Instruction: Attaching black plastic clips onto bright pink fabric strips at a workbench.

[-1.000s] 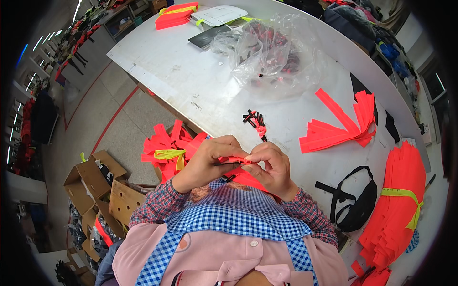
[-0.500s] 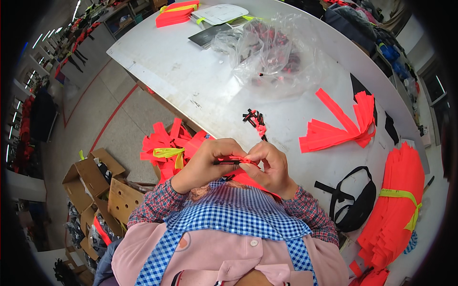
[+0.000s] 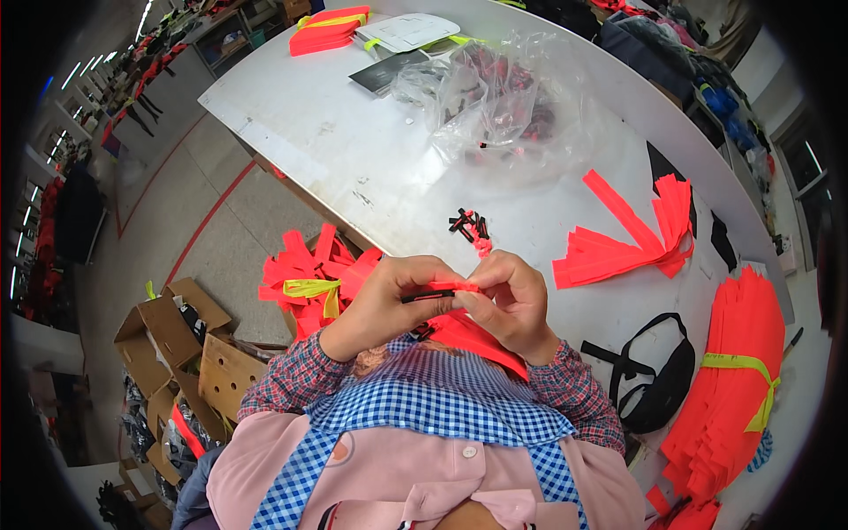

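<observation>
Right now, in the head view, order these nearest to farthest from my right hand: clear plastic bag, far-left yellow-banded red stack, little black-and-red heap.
1. Black-and-red heap: just beyond your right hand, slightly left.
2. Clear plastic bag: farther up the table.
3. Yellow-banded red stack: table's far-left end.

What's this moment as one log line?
left hand: holding black strip, red fabric | right hand: pinching red fabric | white table: small black-and-red pieces

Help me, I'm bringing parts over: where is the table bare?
The white table is bare left of the plastic bag, below the dark sheet, and between the small black-and-red pieces and the fanned red strips. Its right side is crowded: tied red bundle, black strapped item.
</observation>
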The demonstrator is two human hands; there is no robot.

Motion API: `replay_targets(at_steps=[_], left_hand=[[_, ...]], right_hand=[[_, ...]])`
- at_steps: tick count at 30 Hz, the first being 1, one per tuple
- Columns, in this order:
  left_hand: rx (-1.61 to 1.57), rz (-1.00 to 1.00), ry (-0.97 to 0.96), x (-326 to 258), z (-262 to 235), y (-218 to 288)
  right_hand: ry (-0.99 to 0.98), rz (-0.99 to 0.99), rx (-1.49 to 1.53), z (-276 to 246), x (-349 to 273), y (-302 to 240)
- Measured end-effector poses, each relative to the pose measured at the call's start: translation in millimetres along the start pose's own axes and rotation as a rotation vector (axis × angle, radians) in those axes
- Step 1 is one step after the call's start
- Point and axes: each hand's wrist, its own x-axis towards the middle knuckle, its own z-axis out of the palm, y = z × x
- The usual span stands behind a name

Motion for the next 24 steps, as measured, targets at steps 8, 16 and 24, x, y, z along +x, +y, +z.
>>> replay_targets(at_steps=[8,16,24], left_hand=[[-0.013,-0.004,0.03,5.9,-7.7,4.2],[0.046,0.292,0.087,11.3,-11.4,14.1],[-0.049,0.37,0.176,9.3,-12.7,47.8]], right_hand=[[0.004,0.032,-0.041,1.0,7.5,3.7],[-0.013,0.105,0.079,-1.6,8.0,-2.4],[-0.298,0.18,0.119,39.0,6.1,8.6]])
